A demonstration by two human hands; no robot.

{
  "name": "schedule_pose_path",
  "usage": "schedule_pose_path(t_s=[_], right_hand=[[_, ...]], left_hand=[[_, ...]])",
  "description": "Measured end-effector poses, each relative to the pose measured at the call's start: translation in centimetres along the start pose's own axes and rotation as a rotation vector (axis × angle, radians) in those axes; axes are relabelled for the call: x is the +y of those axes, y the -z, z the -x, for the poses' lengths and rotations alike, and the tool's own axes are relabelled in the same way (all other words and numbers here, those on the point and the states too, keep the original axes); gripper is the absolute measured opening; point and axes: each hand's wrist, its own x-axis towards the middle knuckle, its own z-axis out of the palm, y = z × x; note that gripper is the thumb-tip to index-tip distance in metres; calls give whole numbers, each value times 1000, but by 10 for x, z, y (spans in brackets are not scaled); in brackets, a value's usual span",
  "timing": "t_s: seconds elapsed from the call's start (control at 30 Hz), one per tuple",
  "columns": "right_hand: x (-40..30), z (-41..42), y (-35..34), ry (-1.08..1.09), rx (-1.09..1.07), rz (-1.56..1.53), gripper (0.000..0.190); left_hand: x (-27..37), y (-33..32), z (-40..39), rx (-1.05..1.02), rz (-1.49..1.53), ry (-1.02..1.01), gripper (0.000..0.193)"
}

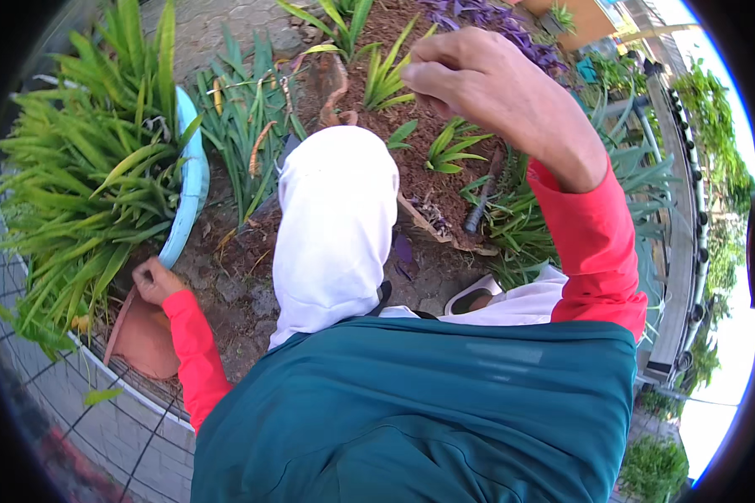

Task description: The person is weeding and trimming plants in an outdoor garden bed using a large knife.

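Observation:
My right hand (487, 94) is raised over a bed of reddish-brown soil (409, 148), with its fingers curled in. Nothing shows between thumb and fingers. Small green strap-leaved plants (453, 148) grow from the soil below it. At the left, my left hand (156, 281) is curled at the lower end of a light blue planter rim (192, 182), just above a terracotta pot (143, 336) that lies tilted. Whether those fingers grip anything is hidden. Dense green leaves (94, 170) spill over the blue rim beside that hand.
My white-clad knee (336, 220) juts between the blue planter and the soil bed. A broken edging piece (443, 229) borders the bed, with a dark stick-like object (481, 195) on the soil. Wire mesh (100, 434) runs along the lower left. Purple-leaved plants (497, 28) grow behind.

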Motion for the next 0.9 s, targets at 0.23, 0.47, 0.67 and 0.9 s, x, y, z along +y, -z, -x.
schedule_pose_path(t_s=[0.23, 0.47, 0.67, 0.9], right_hand=[[104, 181, -111, -1007, -456, -594, 24], [189, 212, -289, -1142, -253, 116, 37], [196, 213, -297, -1403, -18, -108, 52], [210, 228, -268, -1568, 401, -700, 52]], left_hand=[[20, -19, 6, -6, -157, -6, 25], [1, -2, -3, 1, -140, -35, 28], [-2, 0, -9, -14, -109, -47, 28], [1, -4, -6, 13, -107, -19, 29]])
